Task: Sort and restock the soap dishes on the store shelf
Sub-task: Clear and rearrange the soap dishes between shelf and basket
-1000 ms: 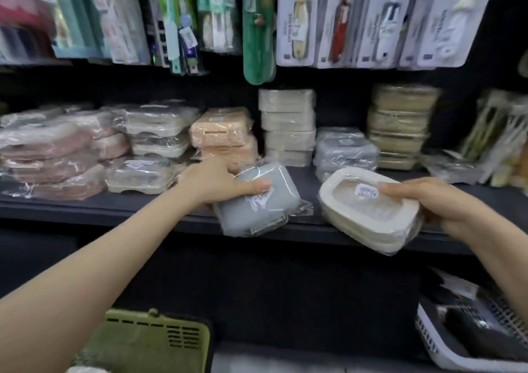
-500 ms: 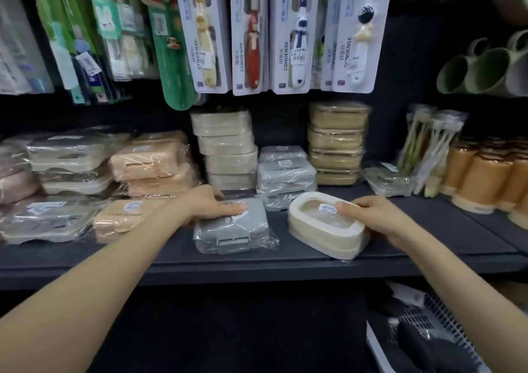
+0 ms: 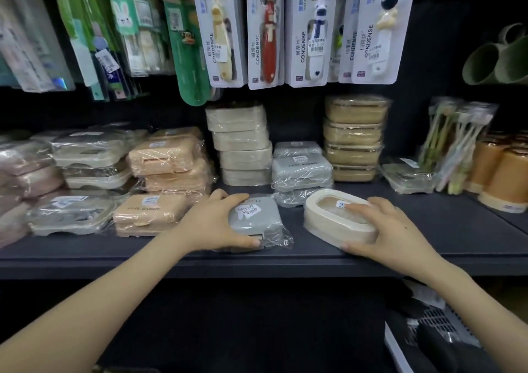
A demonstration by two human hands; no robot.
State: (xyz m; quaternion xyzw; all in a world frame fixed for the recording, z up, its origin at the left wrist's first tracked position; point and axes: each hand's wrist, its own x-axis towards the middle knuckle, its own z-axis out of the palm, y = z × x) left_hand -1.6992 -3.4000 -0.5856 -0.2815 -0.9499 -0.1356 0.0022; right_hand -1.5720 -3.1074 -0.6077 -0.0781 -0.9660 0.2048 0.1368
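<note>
Set both down flat at shelf [image 3: 137,254] front since 1 s ago. Clamped L grip [image 3: 213,224] on grey film-wrapped soap box [image 3: 265,224], thumb at front edge; clamped R grip [image 3: 393,229] on cream oval soap dish [image 3: 323,222] just to its rt.

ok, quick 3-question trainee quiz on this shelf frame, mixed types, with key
1. True or false: the left-hand grip is empty.
2. The right-hand grip holds: A) a cream oval soap dish; B) a green mug; C) a toothbrush pack.
3. What colour is the wrapped dish just left of the grey soap dish on the shelf?

Key: 1 false, it holds the grey soap dish; 2 A; 3 peach.
</note>
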